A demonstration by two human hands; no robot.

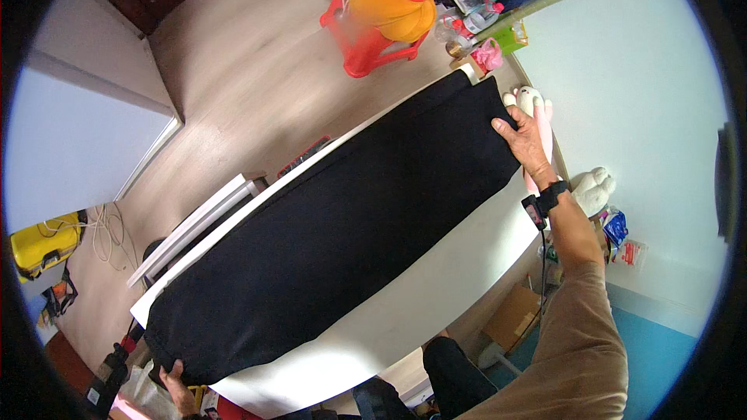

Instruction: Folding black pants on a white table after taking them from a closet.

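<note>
A long piece of black cloth (pixel 344 227) lies stretched over a white table (pixel 455 280), running from the lower left to the upper right. My right hand (pixel 522 137) grips the cloth's edge at the upper right end, thumb on top and fingers beneath it. At the lower left end my left hand (pixel 175 388) holds the cloth's corner, with the thumb showing on top. The cloth between my hands is mostly flat, with slight waves along its near edge. A black strap with a small device sits on my right wrist.
Beyond the table stands a red plastic stool (pixel 373 49) with orange and red fabric items on it. Plush toys (pixel 592 192) lie by the wall at the right. A white piece of furniture (pixel 198 227) adjoins the far edge. A cardboard box (pixel 513 315) stands at the lower right.
</note>
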